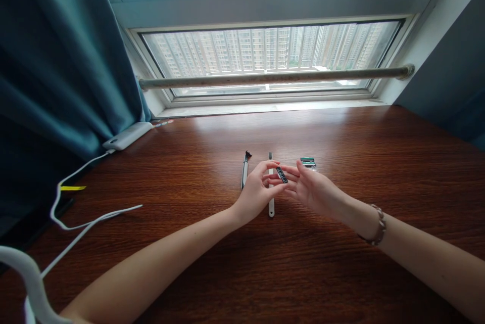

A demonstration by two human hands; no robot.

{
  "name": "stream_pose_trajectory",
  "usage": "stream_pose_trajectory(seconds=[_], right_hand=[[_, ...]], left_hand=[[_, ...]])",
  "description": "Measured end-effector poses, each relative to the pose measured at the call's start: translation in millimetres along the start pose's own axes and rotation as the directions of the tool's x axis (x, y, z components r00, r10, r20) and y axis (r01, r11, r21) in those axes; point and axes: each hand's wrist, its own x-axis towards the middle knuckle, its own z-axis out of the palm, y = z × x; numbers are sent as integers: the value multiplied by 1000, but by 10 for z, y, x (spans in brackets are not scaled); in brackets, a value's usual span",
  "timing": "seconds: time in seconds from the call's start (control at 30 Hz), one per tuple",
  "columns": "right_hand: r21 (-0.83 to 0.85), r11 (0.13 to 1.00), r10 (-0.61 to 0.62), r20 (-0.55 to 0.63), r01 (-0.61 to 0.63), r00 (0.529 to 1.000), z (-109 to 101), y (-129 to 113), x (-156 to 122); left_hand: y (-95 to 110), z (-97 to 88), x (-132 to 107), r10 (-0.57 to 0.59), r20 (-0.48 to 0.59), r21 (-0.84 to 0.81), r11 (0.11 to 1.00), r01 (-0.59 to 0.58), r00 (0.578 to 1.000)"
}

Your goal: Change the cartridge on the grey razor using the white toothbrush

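Between the thumb and index finger of my left hand [257,187] is a small black razor cartridge [282,175], held tilted above the table. My right hand [312,188] is beside it, fingers stretched out and palm partly turned up, its fingertips close to the cartridge. Whether they touch it I cannot tell. A razor [244,171] with a grey and black handle lies just left of my left hand. Under the fingers runs a slim white-handled brush [271,207], its middle partly hidden. Behind my right hand lie green-and-black razor cartridges [307,162], partly covered by the thumb.
The brown wooden table [212,273] reaches to the window sill. On the left are a white power strip [128,135], a white cable [81,227], a yellow strip [73,188] and a blue curtain [68,61]. A metal bar [273,78] crosses the window.
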Motion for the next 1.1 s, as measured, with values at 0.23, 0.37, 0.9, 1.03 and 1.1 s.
stream_pose_trajectory(seconds=[0.23, 0.37, 0.9, 1.03, 1.1], right_hand=[[-926, 256, -218, 225, 278, 950, -102, 198, -20], [-970, 73, -241, 208, 232, 948, -63, 251, -64], [-985, 94, -600, 57, 142, 798, -343, 151, 65], [-993, 6, -620, 90, 119, 779, -481, 160, 71], [-997, -44, -613, 79, 66, 786, -543, 178, 74]], left_hand=[[73, -133, 118, -60, -187, -191, 981, 23, 981], [103, -156, 139, -138, -147, -319, 944, 85, 980], [86, -209, 130, -250, -60, -360, 908, 213, 966], [77, -261, 167, -255, -63, -376, 902, 214, 965], [80, -306, 198, -254, -65, -377, 902, 212, 965]])
